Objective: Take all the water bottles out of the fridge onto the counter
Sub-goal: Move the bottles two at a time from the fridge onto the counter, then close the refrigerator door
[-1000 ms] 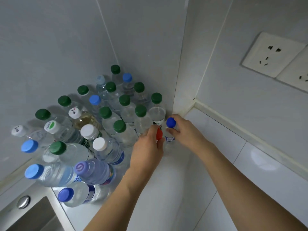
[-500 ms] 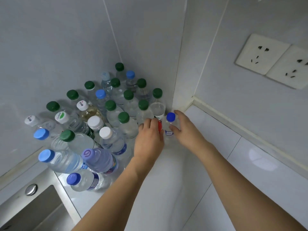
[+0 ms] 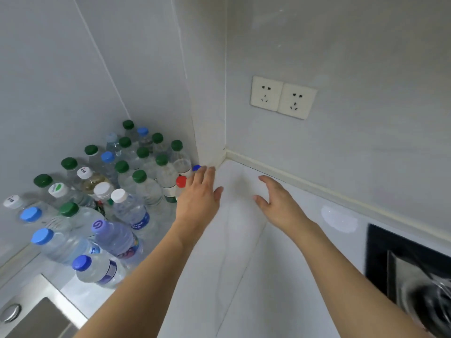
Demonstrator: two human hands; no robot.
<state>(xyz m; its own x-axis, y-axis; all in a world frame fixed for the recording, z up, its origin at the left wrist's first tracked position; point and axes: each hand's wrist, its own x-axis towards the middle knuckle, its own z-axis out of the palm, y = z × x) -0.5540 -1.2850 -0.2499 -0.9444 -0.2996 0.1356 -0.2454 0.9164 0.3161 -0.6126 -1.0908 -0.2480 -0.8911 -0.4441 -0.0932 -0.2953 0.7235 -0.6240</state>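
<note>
- White stone-like counter [image 3: 244, 240] fills the lower middle and meets pale grey tiled walls [image 3: 366, 45] in a corner
- Steel sink [image 3: 36, 313] sits at the lower left edge of the counter, with a round drain knob [image 3: 9, 312] on its rim
- Black hob [image 3: 402, 264] with a metal part on it shows at the lower right, partly blurred
- Crowd of water bottles [image 3: 109, 191] stands upright and packed together on the counter in the left corner against the wall; most have green caps, some blue, a few white, one purple
- Double wall socket [image 3: 283, 97], cream coloured, sits on the right-hand wall above the counter
- Left hand [image 3: 199, 193] hovers flat just beside the right edge of the bottle group, fingers straight and together, holding nothing
- Right hand [image 3: 278, 198] is spread over bare counter, fingers loosely extended and empty, well apart from the bottles
- Red-capped bottle [image 3: 180, 181] stands at the near right edge of the group, partly hidden behind the left hand
- Blue-capped bottle [image 3: 196, 168] stands just behind it, next to the corner of the wall, only its cap showing above the left fingertips
</note>
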